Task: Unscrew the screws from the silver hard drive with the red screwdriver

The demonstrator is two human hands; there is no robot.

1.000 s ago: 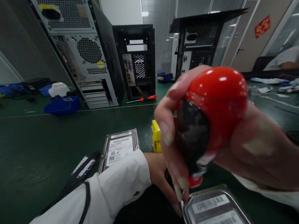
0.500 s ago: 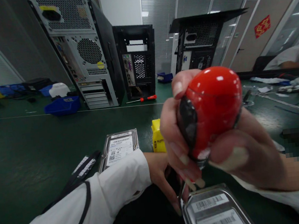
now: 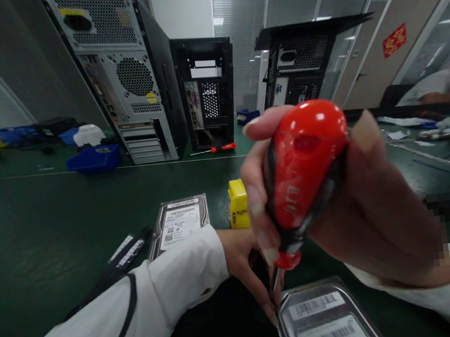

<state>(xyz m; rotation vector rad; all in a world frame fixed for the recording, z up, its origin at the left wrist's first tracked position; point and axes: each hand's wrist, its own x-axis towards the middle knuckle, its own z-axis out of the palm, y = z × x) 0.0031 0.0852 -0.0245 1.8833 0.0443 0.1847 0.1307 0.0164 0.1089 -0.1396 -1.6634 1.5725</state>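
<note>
My right hand is wrapped round the red and black handle of a screwdriver, held close to the camera with its shaft pointing down at the near left corner of a hard drive. My left hand reaches in from the left in a white sleeve; its fingers rest at that same corner, beside the screwdriver's shaft, and are partly hidden. Whether they pinch anything is not visible.
A second hard drive and a yellow block lie on the green table. Three computer cases stand at the back with a small red screwdriver and a blue bin. Another person's arm rests far right.
My right hand has turned the screwdriver handle in its grip, so the red side now faces the camera. The left hand and the drives have stayed put.
</note>
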